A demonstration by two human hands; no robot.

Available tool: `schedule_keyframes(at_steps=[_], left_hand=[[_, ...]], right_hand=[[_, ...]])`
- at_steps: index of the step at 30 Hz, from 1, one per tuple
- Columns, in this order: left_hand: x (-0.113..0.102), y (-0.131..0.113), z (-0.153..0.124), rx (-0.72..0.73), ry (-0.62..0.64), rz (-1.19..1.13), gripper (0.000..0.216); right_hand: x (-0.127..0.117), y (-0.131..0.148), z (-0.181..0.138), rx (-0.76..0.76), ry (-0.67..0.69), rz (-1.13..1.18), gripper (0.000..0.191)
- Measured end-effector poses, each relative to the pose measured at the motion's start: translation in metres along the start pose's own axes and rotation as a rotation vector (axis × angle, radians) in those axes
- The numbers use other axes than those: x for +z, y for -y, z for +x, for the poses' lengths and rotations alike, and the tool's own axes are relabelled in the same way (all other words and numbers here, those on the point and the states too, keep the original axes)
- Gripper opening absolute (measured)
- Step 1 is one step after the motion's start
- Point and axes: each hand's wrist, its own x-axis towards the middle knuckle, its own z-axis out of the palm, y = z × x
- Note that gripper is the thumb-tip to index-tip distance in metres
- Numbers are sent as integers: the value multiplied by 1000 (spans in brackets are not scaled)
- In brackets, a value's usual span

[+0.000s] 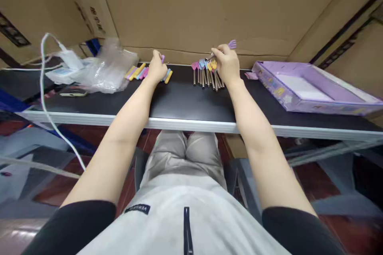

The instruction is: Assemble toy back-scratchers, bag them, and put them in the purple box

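My left hand (pixel 156 67) is closed at the back of the table around a purple handle grip (pixel 162 59), whose end shows past the fingers. Beneath and beside it lies a row of short coloured handle grips (pixel 138 72) in yellow, pink, purple and blue. My right hand (pixel 228 64) pinches a back scratcher with a purple claw-shaped head (pixel 232 44); a bit of its metal rod shows at the fingertips. Close by on its left, several back scratcher rods (pixel 206 76) with pink, blue and yellow claw heads lie side by side, partly hidden by that hand.
A purple open box (pixel 287 95) stands at the right, a small pink packet (pixel 251 75) beside it. Clear plastic bags (pixel 109 71), a phone-like item (pixel 74 92) and a white charger (pixel 71 59) with its cable are at the left. Cardboard (pixel 191 12) walls the table's back.
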Motion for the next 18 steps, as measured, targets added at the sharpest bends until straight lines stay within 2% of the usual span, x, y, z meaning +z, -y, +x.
schedule_keyframes(at_steps=[6, 12, 18], left_hand=[[12, 3, -1, 10, 56, 21, 54], [15, 0, -4, -4, 141, 182, 63], [16, -9, -12, 25, 199, 257, 62]], right_hand=[[18, -17, -2, -35, -22, 79, 52], [24, -12, -8, 55, 182, 82, 51], [27, -5, -9, 86, 289, 165, 58]])
